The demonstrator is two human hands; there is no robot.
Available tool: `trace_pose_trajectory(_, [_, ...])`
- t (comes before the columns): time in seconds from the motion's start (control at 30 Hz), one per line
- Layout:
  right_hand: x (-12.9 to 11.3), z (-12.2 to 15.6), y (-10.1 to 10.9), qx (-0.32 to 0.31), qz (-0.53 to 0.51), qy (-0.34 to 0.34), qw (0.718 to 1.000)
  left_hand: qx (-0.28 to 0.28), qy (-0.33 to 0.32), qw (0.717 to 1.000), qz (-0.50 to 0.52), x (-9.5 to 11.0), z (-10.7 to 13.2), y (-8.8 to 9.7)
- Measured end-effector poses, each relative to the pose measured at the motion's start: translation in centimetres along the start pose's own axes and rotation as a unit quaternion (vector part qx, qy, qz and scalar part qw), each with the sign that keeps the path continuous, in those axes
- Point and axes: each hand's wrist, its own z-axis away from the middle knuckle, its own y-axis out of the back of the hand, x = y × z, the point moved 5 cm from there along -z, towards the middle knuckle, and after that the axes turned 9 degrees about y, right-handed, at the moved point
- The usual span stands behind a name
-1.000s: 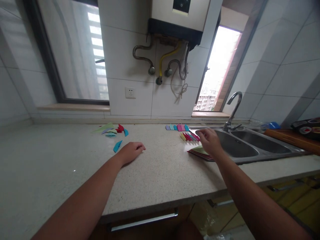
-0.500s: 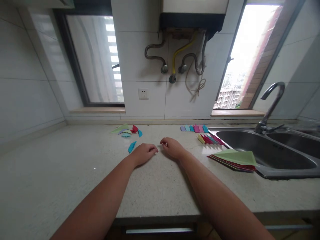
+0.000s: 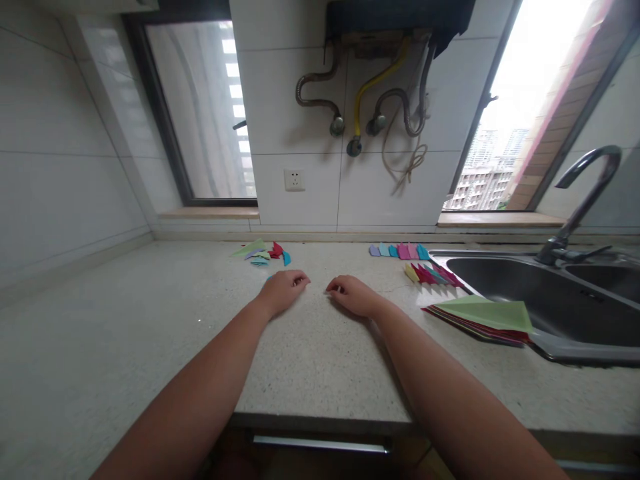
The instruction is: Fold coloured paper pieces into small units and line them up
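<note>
Brought inward, my right hand (image 3: 353,294) now rests near my left hand (image 3: 284,292); both curl, whether gripping anything I can't tell from here. Green-topped paper stack (image 3: 483,313) by the sink (image 3: 505,281) seems left; beyond, front row (image 3: 433,275) and back row (image 3: 403,251) look folded.

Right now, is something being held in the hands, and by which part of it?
No hold is visible: the left hand and the right hand both look empty.

On a pale speckled desk (image 3: 325,360), folded papers (image 3: 261,254) cluster beyond the left hand (image 3: 284,289); right of the right hand (image 3: 353,295) lie two paper rows (image 3: 429,275) and a green-topped stack (image 3: 483,313).
</note>
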Motion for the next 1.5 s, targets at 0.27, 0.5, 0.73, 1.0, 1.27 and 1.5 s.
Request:
trace_pose_trajectory(0.27, [0.4,0.3,0.4,-0.004,-0.001,-0.021,1.0,0.192,0.176,0.963,-0.074,-6.6,-1.4,6.6])
trace_pose_trajectory(0.5, [0.5,0.4,0.3,-0.019,-0.002,-0.028,0.999,0.064,0.214,0.964,-0.145,-10.3,-2.0,6.2])
trace_pose_trajectory(0.73, [0.6,0.4,0.1,-0.024,-0.006,-0.03,0.999,0.007,0.196,0.976,-0.096,-11.1,-1.9,4.6])
trace_pose_trajectory(1.0, [0.9,0.4,0.0,-0.025,-0.009,-0.033,0.999,-0.013,0.162,0.986,-0.037,-9.5,-1.8,3.7])
trace_pose_trajectory(1.27, [0.1,0.3,0.4,0.001,-0.018,-0.013,1.0,-0.122,0.16,0.959,0.2,-4.4,-0.4,1.8])
trace_pose_trajectory(1.5, [-0.8,-0.1,1.1,0.093,-0.101,-0.039,0.99,-0.156,0.152,0.93,0.297,-0.8,0.4,0.8])
